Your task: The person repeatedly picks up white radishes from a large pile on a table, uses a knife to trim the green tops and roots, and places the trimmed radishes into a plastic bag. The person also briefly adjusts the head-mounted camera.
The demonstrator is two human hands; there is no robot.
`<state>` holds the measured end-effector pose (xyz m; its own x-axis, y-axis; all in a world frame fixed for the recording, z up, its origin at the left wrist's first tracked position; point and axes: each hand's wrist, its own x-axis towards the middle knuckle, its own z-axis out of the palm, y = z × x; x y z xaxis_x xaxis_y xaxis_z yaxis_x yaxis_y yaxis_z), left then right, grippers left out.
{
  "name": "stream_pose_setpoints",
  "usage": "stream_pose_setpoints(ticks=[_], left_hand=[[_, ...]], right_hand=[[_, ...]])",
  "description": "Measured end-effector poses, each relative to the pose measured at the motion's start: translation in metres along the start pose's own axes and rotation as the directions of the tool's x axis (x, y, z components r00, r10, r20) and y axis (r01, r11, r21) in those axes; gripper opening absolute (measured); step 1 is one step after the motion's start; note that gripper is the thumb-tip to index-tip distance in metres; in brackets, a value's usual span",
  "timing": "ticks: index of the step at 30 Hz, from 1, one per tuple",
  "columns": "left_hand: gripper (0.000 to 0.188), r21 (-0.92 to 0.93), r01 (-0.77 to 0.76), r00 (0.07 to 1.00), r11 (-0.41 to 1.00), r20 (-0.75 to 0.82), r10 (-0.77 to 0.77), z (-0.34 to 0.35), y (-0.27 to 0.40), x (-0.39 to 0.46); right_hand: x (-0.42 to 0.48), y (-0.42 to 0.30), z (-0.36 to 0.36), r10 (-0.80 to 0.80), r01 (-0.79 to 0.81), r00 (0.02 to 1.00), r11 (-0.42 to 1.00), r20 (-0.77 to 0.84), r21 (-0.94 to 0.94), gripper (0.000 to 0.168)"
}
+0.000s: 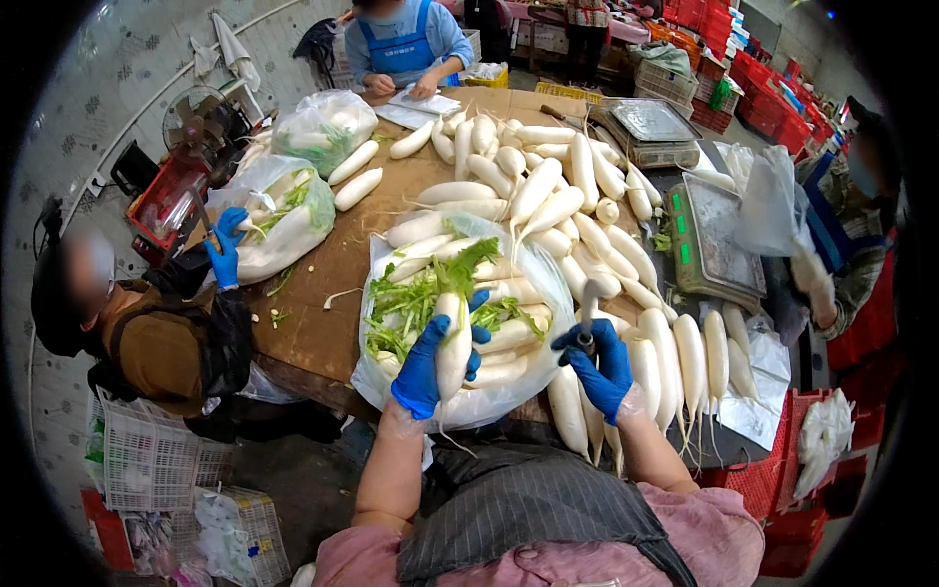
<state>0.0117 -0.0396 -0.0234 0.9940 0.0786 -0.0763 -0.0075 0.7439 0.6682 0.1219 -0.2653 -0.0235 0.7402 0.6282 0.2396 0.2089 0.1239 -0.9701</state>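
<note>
My left hand [425,370], in a blue glove, grips a white daikon radish [453,345] upright, its green leaf stubs at the top and its thin root hanging down. In my right hand [603,363], also gloved in blue, is a knife [589,304] with a dark handle; its blade points up and away from me and looks blurred. Between and beyond my hands lies an opened clear plastic bag [554,286] full of daikons. Cut green leaves [400,312] are heaped on the bag's left part, partly behind the held radish.
A large pile of daikons [535,191] covers the table's middle, with a row of them [660,352] at right. Two weighing scales [719,227] [653,121] stand along the right side. A gloved co-worker [158,337] holds a knife at left; others stand across and at right.
</note>
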Motion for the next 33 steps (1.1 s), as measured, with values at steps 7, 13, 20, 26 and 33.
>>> stream_pose_setpoints(ticks=[7, 13, 20, 26, 33], left_hand=[[0.041, 0.702, -0.115, 0.868, 0.703, -0.273, 0.415, 0.019, -0.003, -0.016], [0.045, 0.902, 0.003, 0.819, 0.431, -0.249, 0.516, 0.013, -0.004, -0.019], [0.045, 0.955, -0.002, 0.802, 0.295, -0.175, 0.571, 0.023, -0.002, -0.025], [0.043, 0.988, -0.005, 0.758, 0.156, -0.098, 0.644, 0.034, 0.000, -0.029], [0.046, 0.425, -0.436, 0.686, 0.793, -0.413, 0.599, 0.023, 0.023, -0.039]], right_hand=[[0.029, -0.041, 0.017, -0.229, 0.240, 0.970, 0.842, 0.082, -0.483, 0.027], [0.035, -0.031, 0.031, -0.208, 0.319, 0.942, 0.797, 0.262, -0.513, 0.024], [0.042, -0.023, 0.037, -0.350, 0.486, 0.872, 0.545, 0.341, -0.684, 0.021], [0.041, -0.016, 0.036, -0.319, 0.467, 0.883, 0.541, 0.344, -0.699, 0.018], [0.035, 0.012, 0.014, 0.377, -0.117, 0.880, 0.761, 0.289, -0.638, 0.039]])
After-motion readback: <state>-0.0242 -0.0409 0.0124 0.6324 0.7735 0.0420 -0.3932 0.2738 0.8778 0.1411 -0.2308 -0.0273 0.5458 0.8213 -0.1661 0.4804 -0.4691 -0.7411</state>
